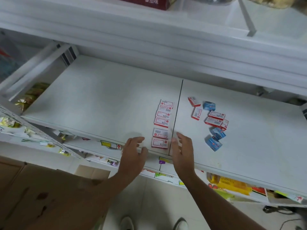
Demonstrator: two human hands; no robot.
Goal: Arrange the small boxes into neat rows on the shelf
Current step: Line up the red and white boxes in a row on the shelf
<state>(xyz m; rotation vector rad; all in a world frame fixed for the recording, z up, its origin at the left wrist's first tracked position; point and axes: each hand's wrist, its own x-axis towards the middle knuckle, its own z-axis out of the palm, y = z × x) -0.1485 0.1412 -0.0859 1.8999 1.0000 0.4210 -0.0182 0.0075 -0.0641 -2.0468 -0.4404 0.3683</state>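
Note:
Several red-and-white small boxes lie in one column on the white shelf, just left of the dark seam. The nearest box of that column sits at the front edge. My left hand is open to its left and my right hand is open to its right; neither touches it. Right of the seam lies a loose cluster: red-and-white boxes at odd angles and three blue boxes, one at the back and two near the front.
An upper shelf overhangs the back of the working shelf. Lower shelves with snack packets and price tags stick out below. A cardboard carton stands on the floor at lower left. A perforated divider is at left.

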